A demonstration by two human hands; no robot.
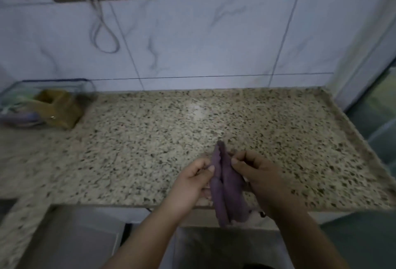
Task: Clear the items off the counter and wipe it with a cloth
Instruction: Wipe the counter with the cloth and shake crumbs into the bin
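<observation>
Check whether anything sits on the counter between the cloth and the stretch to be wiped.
Nothing visible does. Both hands, left hand and right hand, hold the purple cloth above the counter. The only clutter, a clear container, sits far left by the wall.

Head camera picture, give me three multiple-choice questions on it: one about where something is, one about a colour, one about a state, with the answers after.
1. Where is the clear container?
A. at the counter's back left, by the wall
B. at the counter's front right edge
C. in the hands

2. What colour is the cloth?
A. yellow
B. purple
C. white

3. How is the cloth held?
A. spread flat on the counter
B. bunched between both hands above the front edge
C. hanging from the wall socket

Answers:
1 A, it stands against the tiled wall at far left.
2 B, the fabric shows purple against the speckled stone.
3 B, the left hand and right hand pinch it from either side, folded lengthwise.
</observation>
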